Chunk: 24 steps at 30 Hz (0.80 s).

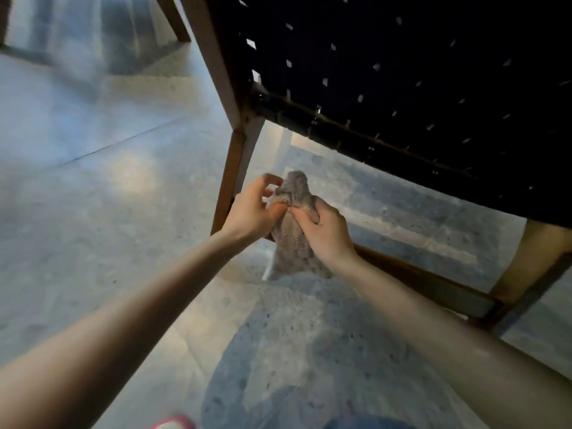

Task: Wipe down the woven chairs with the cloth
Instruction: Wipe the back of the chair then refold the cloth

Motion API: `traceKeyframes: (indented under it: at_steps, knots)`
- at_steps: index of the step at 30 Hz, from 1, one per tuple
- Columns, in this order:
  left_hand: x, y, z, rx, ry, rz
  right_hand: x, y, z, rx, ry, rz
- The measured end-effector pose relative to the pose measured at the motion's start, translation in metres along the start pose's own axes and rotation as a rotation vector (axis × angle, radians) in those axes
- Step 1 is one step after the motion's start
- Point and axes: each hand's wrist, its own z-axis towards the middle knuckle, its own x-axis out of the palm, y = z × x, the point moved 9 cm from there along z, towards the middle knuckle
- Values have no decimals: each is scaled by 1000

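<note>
Cloth point(292, 218): we pinch it between left hand point(252, 209) and right hand point(325, 232), fingers curled on its folds | woven chair point(402, 88) above, wooden leg point(235, 171) just beside | terrazzo floor point(93, 196) below.

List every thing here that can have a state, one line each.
grey cloth: bunched, held in the air below the webbing.
left hand: pinches the cloth's edge.
right hand: grips the cloth.
woven chair: standing on the floor, webbing not touched.
</note>
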Motion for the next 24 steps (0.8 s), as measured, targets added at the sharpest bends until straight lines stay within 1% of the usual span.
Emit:
traceKeyframes:
  at_steps: [4,8,12,17,20,22,24]
  knots:
    - [-47,-36,-27,-102,-66,-5,8,57,-23,101,139,1]
    - [-95,-82,-70,-235,-50,-83,6,126,-55,179,287,-35]
    - [-161,-142,-128,-306,-119,-124,-7,228,-97,156,427,34]
    - [-244,-224,-202,-430,-210,-191,-27,360,-156,168,599,15]
    - [-289,-271,-233,-449,-243,-196,-40,428,-179,177,637,30]
    - [-301,-287,-238,-413,-241,-183,-45,447,-186,161,649,60]
    - [-332,-313,-245,-403,-264,-173,-52,481,-186,152,654,71]
